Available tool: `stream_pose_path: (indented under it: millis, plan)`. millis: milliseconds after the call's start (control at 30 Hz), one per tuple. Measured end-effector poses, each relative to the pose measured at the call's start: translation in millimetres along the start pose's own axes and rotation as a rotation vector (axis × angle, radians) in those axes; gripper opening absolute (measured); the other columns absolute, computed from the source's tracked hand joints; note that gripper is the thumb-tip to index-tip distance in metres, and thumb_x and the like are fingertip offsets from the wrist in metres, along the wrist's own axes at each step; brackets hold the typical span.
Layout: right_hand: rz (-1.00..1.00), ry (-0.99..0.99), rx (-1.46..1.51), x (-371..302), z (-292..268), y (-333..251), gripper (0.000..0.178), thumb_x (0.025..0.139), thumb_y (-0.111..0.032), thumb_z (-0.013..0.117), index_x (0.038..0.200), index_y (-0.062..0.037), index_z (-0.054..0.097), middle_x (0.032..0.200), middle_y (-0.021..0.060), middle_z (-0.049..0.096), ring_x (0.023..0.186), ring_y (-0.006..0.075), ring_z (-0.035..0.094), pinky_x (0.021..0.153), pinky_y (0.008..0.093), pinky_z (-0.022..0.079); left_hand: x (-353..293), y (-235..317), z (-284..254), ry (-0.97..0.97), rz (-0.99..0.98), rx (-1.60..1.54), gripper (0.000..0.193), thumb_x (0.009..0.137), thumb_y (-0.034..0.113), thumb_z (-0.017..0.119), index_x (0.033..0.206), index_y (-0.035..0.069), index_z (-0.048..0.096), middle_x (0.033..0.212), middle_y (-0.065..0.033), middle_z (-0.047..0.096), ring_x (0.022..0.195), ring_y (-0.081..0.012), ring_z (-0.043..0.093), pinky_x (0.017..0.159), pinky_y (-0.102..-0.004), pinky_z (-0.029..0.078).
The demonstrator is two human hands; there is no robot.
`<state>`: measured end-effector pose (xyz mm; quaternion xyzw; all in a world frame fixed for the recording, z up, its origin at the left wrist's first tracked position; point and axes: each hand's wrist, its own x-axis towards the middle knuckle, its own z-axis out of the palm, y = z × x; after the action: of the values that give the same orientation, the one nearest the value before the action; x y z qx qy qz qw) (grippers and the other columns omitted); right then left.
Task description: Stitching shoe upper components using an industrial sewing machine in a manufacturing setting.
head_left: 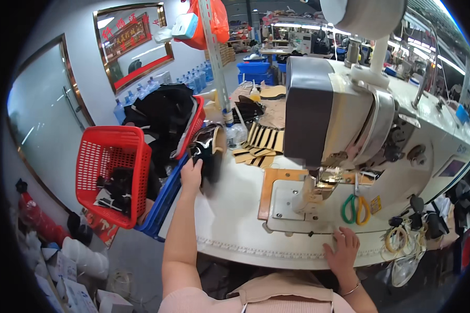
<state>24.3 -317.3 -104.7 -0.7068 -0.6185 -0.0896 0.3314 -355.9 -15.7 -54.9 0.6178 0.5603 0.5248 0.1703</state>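
At the left of the white sewing table (224, 208), my left hand (191, 176) is closed on a glossy black shoe-upper-like piece (210, 156) with a tan inner side. Motion blurs its lower part. Near the table's front edge lies my right hand (342, 249), fingers apart and holding nothing. Beyond it stands the sewing machine (310, 112), its needle area (318, 188) over a metal plate (287, 201). Scissors with green and orange handles (363, 209) rest beside the plate, closer to my right hand than to my left.
A red basket (143, 172) with black pieces stands at the left, beside a blue crate (167, 201). Behind these, black material (164, 112) fills another red basket (197, 125). Striped tan-and-black strips (266, 139) lie behind the open tabletop. Coiled cord (396, 240) lies at the right.
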Motion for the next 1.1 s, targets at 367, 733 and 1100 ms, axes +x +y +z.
stream_pose_path:
  millis: [367,733,1100]
  plan:
    - [-0.415,-0.098,0.518,31.0,1.4,-76.1,0.036,0.07,-0.017,0.071,0.102,-0.0056,0.059,0.108,0.0113,0.054,0.103,0.0306,0.05,0.087,0.0406,0.039,-87.5,115.5,-73.3,-0.287,-0.183,-0.948,0.029,0.09,0.015,0.048,0.114,-0.001,0.05,0.105,-0.0082,0.059,0.09,-0.0177,0.059,0.078,-0.03,0.048]
    - [0.235,-0.525,1.599,46.5,-30.4,-47.8,0.046,0.082,-0.005,0.057,0.126,-0.0045,0.042,0.111,0.0075,0.057,0.103,0.0169,0.055,0.084,0.0278,0.048,-235.7,143.4,10.9,-0.994,-0.472,-1.27,0.04,0.082,0.008,0.055,0.118,-0.006,0.045,0.109,-0.0138,0.058,0.098,-0.022,0.058,0.086,-0.0339,0.046]
    - [0.47,-0.049,1.543,128.9,-27.2,45.0,0.033,0.087,-0.019,0.056,0.117,-0.004,0.052,0.109,0.0079,0.059,0.097,0.0176,0.056,0.087,0.0306,0.042,-185.3,191.7,71.9,-1.267,-0.329,-0.946,0.027,0.081,0.009,0.064,0.105,-0.001,0.058,0.094,-0.0034,0.062,0.084,-0.0085,0.057,0.078,-0.0241,0.046]
